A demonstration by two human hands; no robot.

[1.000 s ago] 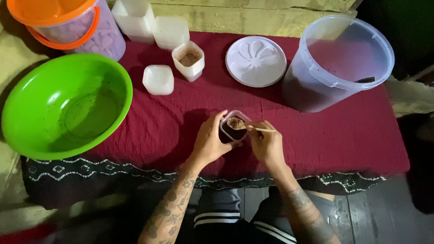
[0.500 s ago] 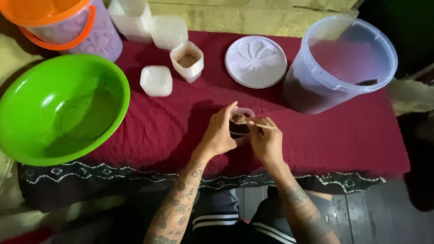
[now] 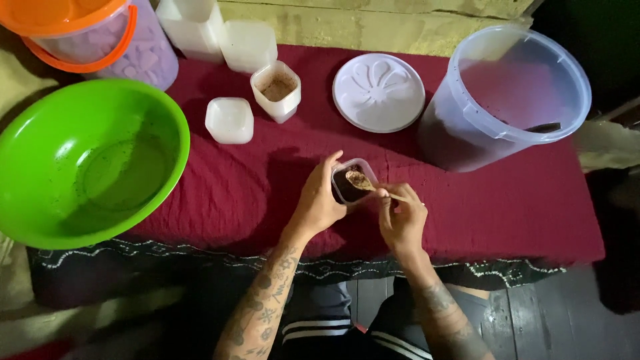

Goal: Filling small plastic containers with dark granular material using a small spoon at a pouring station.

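My left hand (image 3: 319, 200) grips a small clear plastic cup (image 3: 347, 189) with dark contents, held just above the dark red tablecloth (image 3: 220, 193). My right hand (image 3: 402, 219) pinches a small wooden spoon (image 3: 365, 181) whose bowl, heaped with brownish crumbly stuff, rests over the cup's mouth. Both hands sit close together near the table's front edge.
A big green bowl (image 3: 87, 160) sits left. An orange-lidded tub (image 3: 93, 33) and stacked white cups (image 3: 193, 23) stand at the back left. An open cup of brown powder (image 3: 276, 90), a small lidded cup (image 3: 229, 120), a white round lid (image 3: 378, 92) and a large clear bucket (image 3: 507, 93) stand behind.
The spoon has come up with a heap on it over the cup's mouth. Both hands and the cup have barely shifted on the cloth.
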